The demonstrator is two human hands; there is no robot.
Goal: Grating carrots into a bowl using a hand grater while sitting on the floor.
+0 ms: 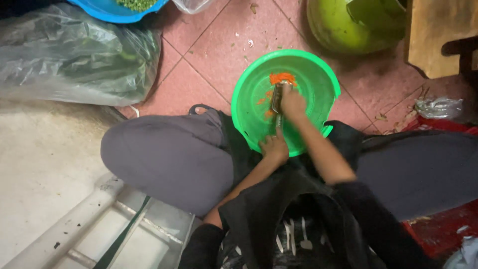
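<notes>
Nearest, a white plastic frame [94, 219] was seen at the lower left, beside the seated person's grey-clad knee. Just beyond the lap, a bright green plastic bowl [318, 82] was resting between the knees on the pink tiled floor [209, 55]. The left hand [274, 147] was closed around the near end of a metal grater [277, 102] at the bowl's near rim, and the grater was propped at a slant into the bowl. The right hand [293, 103] was pressed against the grater's upper part with its fingers curled; what was gripped in it could not be made out. A small heap of orange gratings [282, 78] was lying in the bowl just past the grater, with a few shreds scattered beside it. Farther left, a clear plastic bag [74, 55] packed with dark green vegetables was lying on the floor. At the top edge, a blue basin [107, 11] holding chopped green pieces was partly seen, and a green rounded container [343, 27] was standing at the upper right.
</notes>
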